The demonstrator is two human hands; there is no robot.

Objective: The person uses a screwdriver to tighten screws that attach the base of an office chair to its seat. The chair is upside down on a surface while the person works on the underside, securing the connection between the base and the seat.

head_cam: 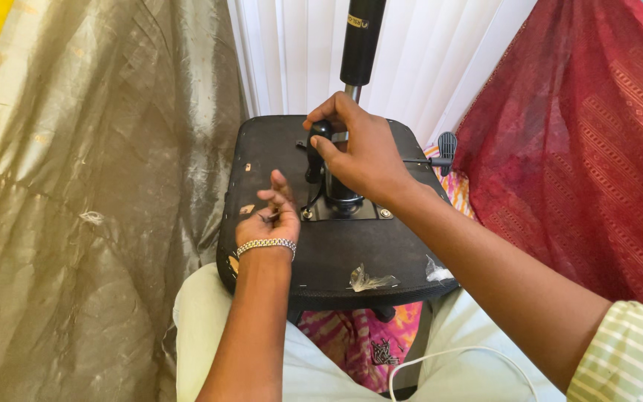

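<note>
An upturned black chair seat rests against my knees, its underside facing me. A black gas-lift cylinder with a silver shaft rises from the metal plate at its middle. My right hand is shut on a black screwdriver handle standing upright beside the shaft. My left hand, with a metal bracelet at the wrist, hovers over the seat's left part, its fingers curled around what look like small dark screws.
A black lever sticks out at the seat's right side. Olive-gold cloth hangs at the left, red patterned cloth at the right, white blinds behind. Several small screws lie on pink fabric between my knees, beside a white cable.
</note>
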